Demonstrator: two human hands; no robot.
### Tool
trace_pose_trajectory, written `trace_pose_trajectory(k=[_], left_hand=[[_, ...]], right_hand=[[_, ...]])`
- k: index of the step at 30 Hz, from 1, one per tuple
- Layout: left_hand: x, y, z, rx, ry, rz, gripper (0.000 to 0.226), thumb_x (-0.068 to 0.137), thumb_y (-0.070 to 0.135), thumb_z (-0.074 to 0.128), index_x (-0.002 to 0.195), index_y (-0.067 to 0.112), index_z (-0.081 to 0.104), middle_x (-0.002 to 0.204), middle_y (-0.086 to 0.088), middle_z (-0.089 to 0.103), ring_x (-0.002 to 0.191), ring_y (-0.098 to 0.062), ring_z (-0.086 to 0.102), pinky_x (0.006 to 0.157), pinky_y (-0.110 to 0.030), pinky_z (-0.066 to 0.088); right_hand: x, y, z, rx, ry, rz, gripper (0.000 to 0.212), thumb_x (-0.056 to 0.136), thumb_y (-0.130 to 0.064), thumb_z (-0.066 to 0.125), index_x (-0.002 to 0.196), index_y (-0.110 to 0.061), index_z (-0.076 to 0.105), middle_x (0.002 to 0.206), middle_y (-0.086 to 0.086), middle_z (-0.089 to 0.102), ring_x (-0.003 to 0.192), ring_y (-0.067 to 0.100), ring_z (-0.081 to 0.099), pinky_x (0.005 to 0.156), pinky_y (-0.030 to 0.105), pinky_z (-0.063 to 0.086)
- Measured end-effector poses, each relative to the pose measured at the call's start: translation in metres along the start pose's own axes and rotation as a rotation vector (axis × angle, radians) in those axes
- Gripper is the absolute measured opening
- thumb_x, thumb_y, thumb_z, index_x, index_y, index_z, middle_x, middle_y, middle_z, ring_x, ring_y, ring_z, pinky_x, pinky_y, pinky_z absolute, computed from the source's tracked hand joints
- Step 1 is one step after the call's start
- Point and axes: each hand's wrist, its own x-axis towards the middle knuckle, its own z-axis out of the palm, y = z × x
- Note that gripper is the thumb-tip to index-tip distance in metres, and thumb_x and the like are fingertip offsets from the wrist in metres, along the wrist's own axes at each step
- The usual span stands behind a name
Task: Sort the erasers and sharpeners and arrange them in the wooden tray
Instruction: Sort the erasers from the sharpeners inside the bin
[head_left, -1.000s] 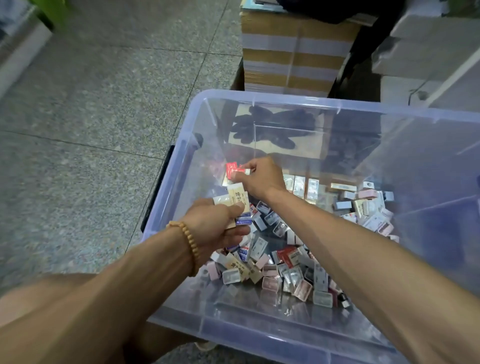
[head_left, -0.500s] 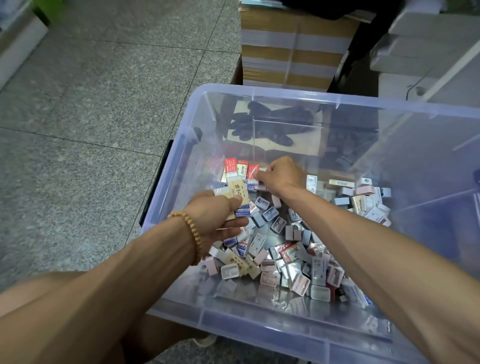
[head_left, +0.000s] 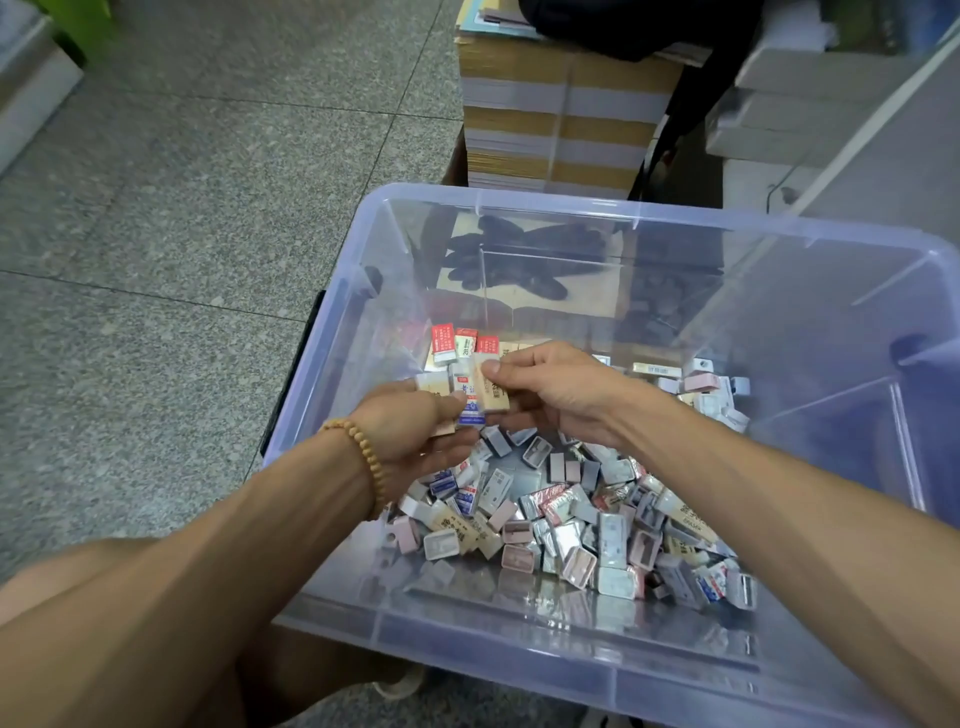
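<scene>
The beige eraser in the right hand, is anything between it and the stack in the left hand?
Nothing visible. The right hand pinches the beige eraser directly against the stack of erasers held by the left hand.

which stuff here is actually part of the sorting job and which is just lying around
Part of the job:
left hand gripping a small stack of erasers
right hand pinching a beige eraser
loose pile of erasers and sharpeners
clear plastic bin holding them

Just lying about:
stacked paper bundles
black bag
tiled floor
</scene>
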Motion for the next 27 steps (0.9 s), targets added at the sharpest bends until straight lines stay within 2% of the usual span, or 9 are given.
trace_pose_trajectory(k=[4, 6, 8, 10, 15, 19, 22, 24, 27], left_hand=[[0.003, -0.003, -0.001, 0.055, 0.042, -0.03, 0.004, 0.095, 0.004, 0.057, 0.098, 0.002, 0.056, 0.084, -0.015, 0.069, 0.065, -0.019, 0.068, 0.056, -0.029, 0.059], [0.003, -0.003, -0.001, 0.063, 0.048, -0.028, 0.003, 0.095, 0.004, 0.057, 0.094, 0.003, 0.055, 0.082, -0.015, 0.069, 0.063, -0.019, 0.068, 0.055, -0.029, 0.059], [0.004, -0.003, -0.001, 0.052, 0.047, -0.019, 0.005, 0.095, 0.003, 0.057, 0.091, 0.004, 0.055, 0.079, -0.013, 0.068, 0.061, -0.019, 0.067, 0.056, -0.029, 0.058], [0.005, -0.002, -0.001, 0.041, 0.046, -0.009, 0.005, 0.095, 0.003, 0.057, 0.09, 0.004, 0.056, 0.077, -0.012, 0.068, 0.06, -0.018, 0.067, 0.059, -0.03, 0.058], [0.007, -0.001, -0.001, 0.03, 0.043, -0.007, 0.003, 0.094, 0.004, 0.058, 0.097, 0.005, 0.059, 0.08, -0.013, 0.071, 0.061, -0.018, 0.068, 0.061, -0.03, 0.058], [0.009, -0.001, -0.002, 0.04, 0.036, -0.005, 0.004, 0.095, 0.004, 0.056, 0.099, 0.004, 0.058, 0.085, -0.014, 0.071, 0.062, -0.018, 0.068, 0.063, -0.031, 0.058], [0.009, -0.002, -0.001, 0.054, 0.036, -0.008, 0.005, 0.095, 0.005, 0.056, 0.1, 0.006, 0.058, 0.085, -0.013, 0.071, 0.062, -0.017, 0.068, 0.058, -0.029, 0.058], [0.009, -0.001, 0.001, 0.062, 0.039, -0.004, 0.006, 0.095, 0.005, 0.056, 0.1, 0.006, 0.059, 0.086, -0.012, 0.071, 0.062, -0.017, 0.068, 0.053, -0.027, 0.057], [0.012, -0.001, 0.008, 0.106, 0.032, 0.018, 0.015, 0.095, 0.003, 0.055, 0.11, 0.003, 0.059, 0.088, -0.013, 0.07, 0.063, -0.018, 0.067, 0.051, -0.025, 0.055]], right_hand=[[0.025, -0.001, -0.009, -0.267, 0.297, -0.035, 0.016, 0.093, -0.029, 0.069, 0.088, -0.014, 0.072, 0.067, 0.003, 0.07, 0.05, 0.01, 0.058, 0.046, 0.021, 0.049], [0.044, -0.002, -0.005, -0.341, 0.413, -0.058, 0.024, 0.094, -0.028, 0.069, 0.078, -0.011, 0.071, 0.066, 0.006, 0.069, 0.052, 0.014, 0.061, 0.057, 0.027, 0.059], [0.061, -0.002, 0.005, -0.321, 0.427, -0.055, 0.029, 0.096, -0.02, 0.067, 0.07, -0.008, 0.065, 0.068, 0.009, 0.068, 0.053, 0.017, 0.067, 0.07, 0.037, 0.063], [0.075, -0.001, 0.014, -0.437, 0.45, -0.063, 0.03, 0.094, -0.015, 0.068, 0.066, -0.008, 0.061, 0.064, 0.006, 0.065, 0.05, 0.015, 0.067, 0.069, 0.036, 0.062], [0.088, 0.008, 0.014, -0.758, 0.589, -0.116, 0.039, 0.084, -0.042, 0.077, 0.068, -0.008, 0.068, 0.077, 0.009, 0.072, 0.074, 0.026, 0.069, 0.064, 0.031, 0.052], [0.086, 0.009, 0.013, -0.758, 0.559, -0.08, 0.045, 0.085, -0.047, 0.074, 0.065, -0.007, 0.065, 0.076, 0.01, 0.072, 0.071, 0.025, 0.068, 0.068, 0.035, 0.055], [0.058, 0.002, 0.009, -0.53, 0.476, -0.12, 0.046, 0.097, -0.039, 0.06, 0.075, 0.001, 0.071, 0.065, 0.008, 0.069, 0.054, 0.018, 0.062, 0.058, 0.032, 0.052], [0.029, -0.002, 0.004, -0.331, 0.331, -0.095, 0.042, 0.101, -0.037, 0.053, 0.081, -0.004, 0.07, 0.063, 0.006, 0.066, 0.049, 0.015, 0.055, 0.051, 0.026, 0.043], [-0.003, 0.0, -0.001, -0.234, 0.118, -0.023, 0.024, 0.097, -0.026, 0.062, 0.086, -0.006, 0.069, 0.073, 0.011, 0.069, 0.052, 0.015, 0.06, 0.046, 0.023, 0.044]])
